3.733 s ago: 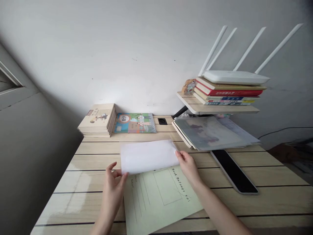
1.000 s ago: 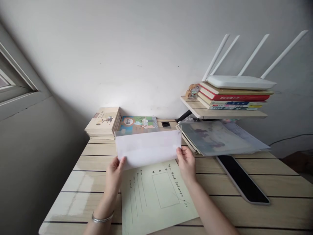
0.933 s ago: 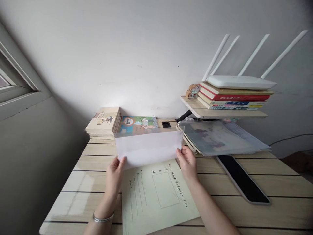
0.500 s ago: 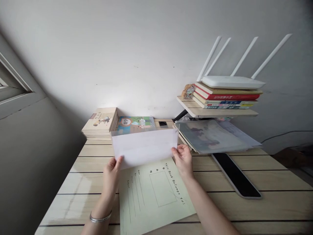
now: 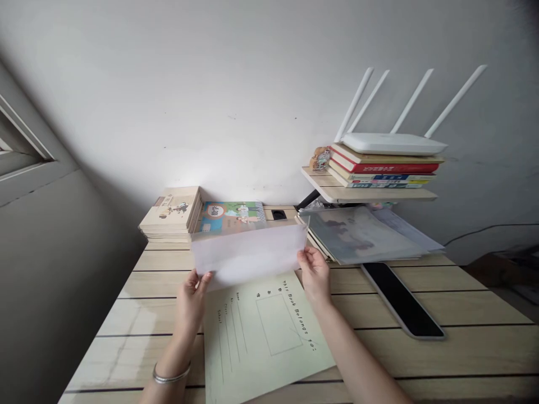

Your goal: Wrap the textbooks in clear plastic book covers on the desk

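A pale green book (image 5: pixel 263 336) lies open-faced on the wooden desk (image 5: pixel 463 348), showing a printed "This Book Belongs to:" page. At its far edge a translucent white plastic cover sheet (image 5: pixel 248 253) stands raised off the desk. My left hand (image 5: pixel 190 300) pinches the sheet's lower left corner; a bracelet sits on that wrist. My right hand (image 5: pixel 314 274) pinches the sheet's lower right corner. Both hands are closed on the sheet.
A stack of tan books (image 5: pixel 172 210) and a colourful book (image 5: pixel 231 216) lie at the back. A small shelf (image 5: pixel 370 193) holds books and a white router (image 5: pixel 391 143). Clear plastic covers (image 5: pixel 362 233) and a black phone (image 5: pixel 400 300) lie on the right.
The cover sheet was lying folded over the book's far edge; both hands have since lifted it upright. In the last second it has barely moved.
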Demonstrator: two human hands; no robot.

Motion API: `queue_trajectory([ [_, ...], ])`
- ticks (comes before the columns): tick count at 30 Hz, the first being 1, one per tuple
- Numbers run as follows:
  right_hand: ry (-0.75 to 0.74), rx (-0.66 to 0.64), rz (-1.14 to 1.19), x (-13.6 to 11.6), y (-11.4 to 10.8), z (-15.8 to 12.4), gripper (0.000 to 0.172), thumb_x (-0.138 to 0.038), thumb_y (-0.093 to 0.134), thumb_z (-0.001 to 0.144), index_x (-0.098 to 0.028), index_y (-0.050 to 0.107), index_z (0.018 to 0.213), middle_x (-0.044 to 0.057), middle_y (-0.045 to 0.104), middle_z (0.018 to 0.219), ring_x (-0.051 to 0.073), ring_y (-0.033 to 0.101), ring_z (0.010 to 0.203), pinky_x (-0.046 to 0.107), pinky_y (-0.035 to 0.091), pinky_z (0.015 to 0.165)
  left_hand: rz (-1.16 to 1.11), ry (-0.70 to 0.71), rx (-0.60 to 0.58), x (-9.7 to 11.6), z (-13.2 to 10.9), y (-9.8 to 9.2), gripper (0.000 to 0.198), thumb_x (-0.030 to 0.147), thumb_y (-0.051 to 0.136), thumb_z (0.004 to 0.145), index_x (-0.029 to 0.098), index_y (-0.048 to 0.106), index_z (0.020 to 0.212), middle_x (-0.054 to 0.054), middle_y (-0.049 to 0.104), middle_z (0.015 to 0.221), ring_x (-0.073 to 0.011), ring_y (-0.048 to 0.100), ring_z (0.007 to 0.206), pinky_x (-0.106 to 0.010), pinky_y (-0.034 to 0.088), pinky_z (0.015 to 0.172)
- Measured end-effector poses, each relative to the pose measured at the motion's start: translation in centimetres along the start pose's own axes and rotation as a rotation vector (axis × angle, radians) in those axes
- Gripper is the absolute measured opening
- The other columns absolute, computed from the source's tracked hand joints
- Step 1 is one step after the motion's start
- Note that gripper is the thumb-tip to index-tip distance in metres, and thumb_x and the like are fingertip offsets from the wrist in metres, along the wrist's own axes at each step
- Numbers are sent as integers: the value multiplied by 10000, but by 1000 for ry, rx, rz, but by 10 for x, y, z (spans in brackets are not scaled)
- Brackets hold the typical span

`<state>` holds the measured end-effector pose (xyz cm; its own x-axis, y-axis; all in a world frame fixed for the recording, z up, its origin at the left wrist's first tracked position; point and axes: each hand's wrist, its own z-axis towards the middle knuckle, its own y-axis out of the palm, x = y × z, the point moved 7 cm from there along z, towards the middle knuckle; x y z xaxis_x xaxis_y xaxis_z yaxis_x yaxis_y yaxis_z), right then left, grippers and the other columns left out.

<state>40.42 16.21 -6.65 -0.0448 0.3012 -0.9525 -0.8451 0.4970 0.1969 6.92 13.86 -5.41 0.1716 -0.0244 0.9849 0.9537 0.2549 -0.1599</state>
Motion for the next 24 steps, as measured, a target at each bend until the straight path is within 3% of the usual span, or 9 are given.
queue_trajectory([
  [5,24,-146,-4,-20,-19,3,378,-545,710,653,-207,619,796,32,673,779,201,612,789,334,467,746,-8,47,-231,11,-10,-3,321,429,659,699,184,702,902,-80,722,942,-252,633,935,-347,474,855],
  [9,62,-288,16,-39,-46,-8,422,-649,592,727,-236,674,761,66,699,889,251,620,933,397,456,842,272,194,-498,19,-35,-6,198,263,573,776,231,741,876,-74,714,1010,-269,611,1029,-375,439,927],
  [13,138,-306,-100,-36,-75,-31,509,-705,522,737,-228,673,644,97,705,932,288,609,1014,429,457,866,611,382,-776,19,-55,-2,394,82,467,757,319,738,917,-25,624,1246,-272,512,1202,-459,323,1030],
  [16,250,-275,-346,-23,-94,-49,442,-652,626,686,-214,687,689,101,709,912,273,634,916,393,485,807,733,476,-752,28,-47,4,479,32,382,768,321,715,959,-18,574,1307,-255,484,1228,-462,327,1016],
  [19,319,-274,-536,-15,-102,-64,380,-573,708,623,-213,696,744,72,705,785,244,639,762,359,503,719,768,486,-672,39,-28,22,361,124,369,856,234,669,1025,-98,607,1208,-238,550,1120,-397,402,936],
  [22,364,-309,-535,-9,-93,-72,334,-513,719,610,-210,693,748,64,701,751,239,643,724,344,512,653,834,391,-666,37,-10,53,290,240,505,834,164,618,1090,-146,615,1101,-256,588,1013,-363,439,862],
  [24,383,-356,-511,-4,-80,-74,309,-461,721,618,-205,696,789,60,703,759,233,650,714,339,513,636,868,331,-703,33,-3,75,362,284,628,751,139,609,1082,-158,616,1072,-280,586,999,-353,437,833],
])
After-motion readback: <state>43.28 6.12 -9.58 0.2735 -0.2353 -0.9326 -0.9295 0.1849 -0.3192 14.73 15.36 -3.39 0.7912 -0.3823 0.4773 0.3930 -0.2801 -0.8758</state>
